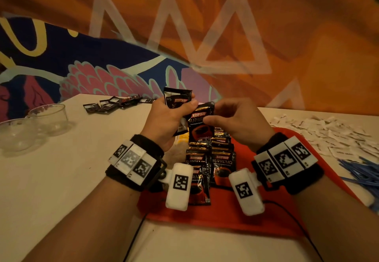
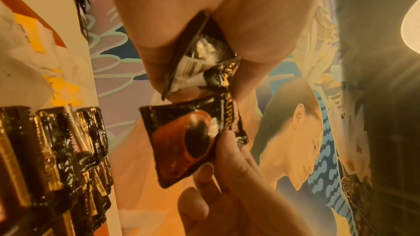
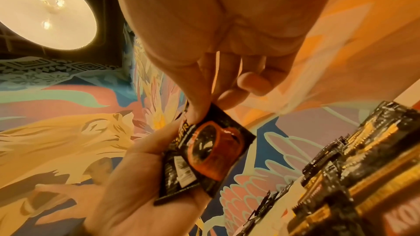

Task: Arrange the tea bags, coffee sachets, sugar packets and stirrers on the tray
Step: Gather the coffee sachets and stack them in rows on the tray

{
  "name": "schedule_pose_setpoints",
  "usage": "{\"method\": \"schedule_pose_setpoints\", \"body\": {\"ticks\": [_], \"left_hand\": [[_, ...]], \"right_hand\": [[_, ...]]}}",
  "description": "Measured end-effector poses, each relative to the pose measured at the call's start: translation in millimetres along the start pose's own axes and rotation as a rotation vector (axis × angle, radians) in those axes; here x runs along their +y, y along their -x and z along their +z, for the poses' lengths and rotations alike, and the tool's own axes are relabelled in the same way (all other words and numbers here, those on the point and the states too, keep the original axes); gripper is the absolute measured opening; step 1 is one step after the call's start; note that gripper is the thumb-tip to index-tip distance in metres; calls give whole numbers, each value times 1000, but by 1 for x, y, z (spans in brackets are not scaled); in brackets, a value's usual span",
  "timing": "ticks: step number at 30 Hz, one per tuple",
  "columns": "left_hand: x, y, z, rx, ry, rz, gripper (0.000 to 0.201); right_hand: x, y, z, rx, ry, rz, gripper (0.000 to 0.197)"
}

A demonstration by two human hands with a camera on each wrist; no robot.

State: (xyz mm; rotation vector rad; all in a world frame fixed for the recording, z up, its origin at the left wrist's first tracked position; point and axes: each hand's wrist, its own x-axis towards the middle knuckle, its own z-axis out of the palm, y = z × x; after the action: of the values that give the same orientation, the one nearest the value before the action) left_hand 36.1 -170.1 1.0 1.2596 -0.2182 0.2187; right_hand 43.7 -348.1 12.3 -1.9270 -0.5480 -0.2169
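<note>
From above, coffee sachets [image 1: 211, 159] already line the red tray [image 1: 225, 214]; sugar packets [image 1: 328, 134], stirrers [image 1: 365, 171] and more sachets wait on the bench [image 1: 61, 179]. Left wrist: left hand [image 2: 204, 33] grips spare sachets. Right wrist: right hand [image 3: 216, 51] pinches one sachet [image 3: 216, 150].

The coffee sachets [image 1: 222, 160] on the tray [image 1: 221, 216] are shiny black foil with gold edges, and the foil looks crinkly. The tray is smooth red plastic. Left of the tray, two cups [image 1: 48, 116] are clear plastic. Right of it lie white paper packets [image 1: 328, 132] and thin blue plastic stirrers [image 1: 361, 171].
</note>
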Motion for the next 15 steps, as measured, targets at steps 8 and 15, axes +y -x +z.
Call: {"method": "schedule_pose_setpoints", "body": {"ticks": [8,15], "left_hand": [[1,3,3,-16,-267,52,12],[2,5,9,-29,-134,-73,10]], "right_hand": [[0,0,-2,-106,72,61,24],[-3,3,-7,-170,106,123,19]]}}
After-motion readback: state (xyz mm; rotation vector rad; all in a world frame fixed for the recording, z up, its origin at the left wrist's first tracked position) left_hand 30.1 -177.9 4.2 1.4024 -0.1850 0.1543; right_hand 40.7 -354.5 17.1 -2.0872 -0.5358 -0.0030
